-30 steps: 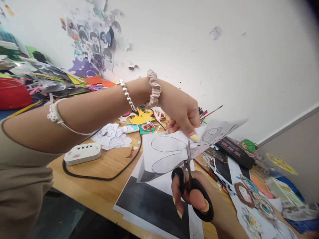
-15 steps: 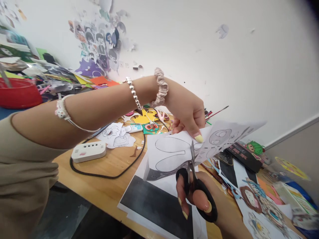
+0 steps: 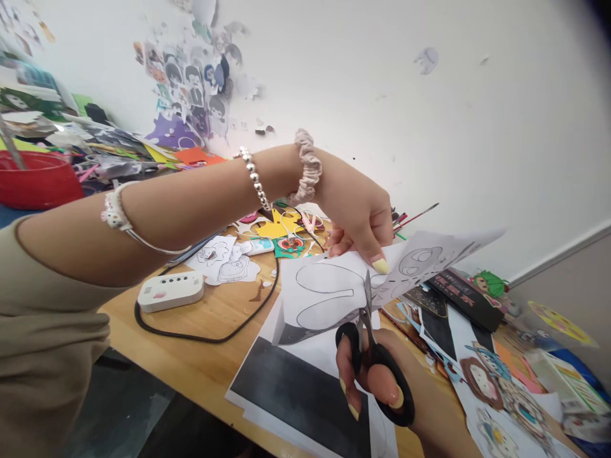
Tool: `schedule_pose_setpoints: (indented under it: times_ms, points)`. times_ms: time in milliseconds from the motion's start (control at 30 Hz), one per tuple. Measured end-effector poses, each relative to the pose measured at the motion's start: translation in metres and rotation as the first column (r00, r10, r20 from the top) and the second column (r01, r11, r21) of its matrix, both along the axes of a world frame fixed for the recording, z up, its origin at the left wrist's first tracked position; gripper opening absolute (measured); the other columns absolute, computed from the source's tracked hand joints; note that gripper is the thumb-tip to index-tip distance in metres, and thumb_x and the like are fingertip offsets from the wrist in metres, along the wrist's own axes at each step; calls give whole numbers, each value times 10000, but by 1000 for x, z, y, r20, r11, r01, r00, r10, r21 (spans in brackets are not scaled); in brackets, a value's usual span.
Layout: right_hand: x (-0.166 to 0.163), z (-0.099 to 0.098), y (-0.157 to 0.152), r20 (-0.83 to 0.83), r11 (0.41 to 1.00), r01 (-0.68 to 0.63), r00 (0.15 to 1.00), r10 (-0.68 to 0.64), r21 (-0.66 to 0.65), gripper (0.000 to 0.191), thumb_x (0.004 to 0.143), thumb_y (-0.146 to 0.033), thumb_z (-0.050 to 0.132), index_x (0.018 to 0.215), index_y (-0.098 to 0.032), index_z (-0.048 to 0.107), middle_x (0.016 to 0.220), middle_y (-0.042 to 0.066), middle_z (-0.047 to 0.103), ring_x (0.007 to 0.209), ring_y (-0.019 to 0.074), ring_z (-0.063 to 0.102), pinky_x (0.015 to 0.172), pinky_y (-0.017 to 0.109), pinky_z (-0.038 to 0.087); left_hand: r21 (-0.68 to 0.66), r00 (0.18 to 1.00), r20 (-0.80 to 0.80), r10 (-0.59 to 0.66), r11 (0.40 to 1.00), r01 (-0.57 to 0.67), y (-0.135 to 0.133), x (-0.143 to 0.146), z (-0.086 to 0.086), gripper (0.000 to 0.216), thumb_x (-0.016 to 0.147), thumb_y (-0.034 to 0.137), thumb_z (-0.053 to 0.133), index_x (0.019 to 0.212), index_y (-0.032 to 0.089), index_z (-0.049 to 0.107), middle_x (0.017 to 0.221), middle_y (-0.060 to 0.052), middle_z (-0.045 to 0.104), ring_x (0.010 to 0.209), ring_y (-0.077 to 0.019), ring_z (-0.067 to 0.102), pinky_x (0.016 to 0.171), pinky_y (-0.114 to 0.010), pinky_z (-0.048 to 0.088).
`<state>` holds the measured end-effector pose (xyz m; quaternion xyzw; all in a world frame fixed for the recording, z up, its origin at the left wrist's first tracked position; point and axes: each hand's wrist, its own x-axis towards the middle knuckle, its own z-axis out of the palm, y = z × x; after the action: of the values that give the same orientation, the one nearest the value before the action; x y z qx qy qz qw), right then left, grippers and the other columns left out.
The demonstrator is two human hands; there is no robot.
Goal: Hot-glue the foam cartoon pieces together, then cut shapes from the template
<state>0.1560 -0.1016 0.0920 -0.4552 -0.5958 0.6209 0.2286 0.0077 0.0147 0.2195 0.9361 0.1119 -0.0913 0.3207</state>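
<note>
My left hand (image 3: 360,213) pinches the top edge of a sheet of paper (image 3: 329,286) between thumb and fingers, holding it above the table. Rounded outlines are drawn on the sheet in black, and its right part bends upward. My right hand (image 3: 377,375) has its fingers through the black handles of a pair of scissors (image 3: 365,318). The blades point up and lie across the paper just below my left thumb, slightly apart at the handles. Below the paper lies a stack of sheets with a large black rectangle (image 3: 296,394).
A white power strip (image 3: 170,291) with a black cord sits on the wooden table (image 3: 214,366) at left. Paper cut-outs (image 3: 482,381) and a dark box (image 3: 465,299) lie at right. A red container (image 3: 38,181) stands far left, before a white wall (image 3: 344,70).
Both hands stay almost in place. The paper's raised right part has dipped slightly, and the scissors have shifted very little.
</note>
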Motion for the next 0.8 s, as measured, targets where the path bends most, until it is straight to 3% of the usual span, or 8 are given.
schedule_pose_setpoints:
  times_ms: [200,400,567,800]
  points:
    - [-1,4,-2,-24,995,-38,999,41,91,653,449,-771,525,586,-133,529,441,-1,501,392,72,363,403,204,243,36,1000,2,6,999,-6,-1,0,0,382,770,359,511,483,135,396,530,15,542,473,-80,503,499,-229,463]
    - [2,-3,-1,-72,987,-58,995,69,149,661,472,-762,504,621,-119,541,461,3,511,413,74,373,411,199,254,65,1000,-3,2,998,-2,-4,0,1,305,780,263,482,512,127,433,490,36,486,466,-63,490,482,-183,450]
    - [0,0,-1,-86,994,-34,995,42,100,651,437,-747,554,595,-116,536,471,10,514,430,81,393,409,196,260,133,1000,10,-24,991,23,-4,0,0,305,787,299,428,558,105,484,461,66,426,471,-26,453,500,-127,400]
    - [-3,3,-4,-98,997,-4,995,12,80,653,419,-752,560,582,-120,533,462,14,512,415,95,423,402,200,267,120,999,18,-28,992,26,-3,0,0,297,774,311,492,530,143,465,460,50,448,466,-69,487,480,-173,439]
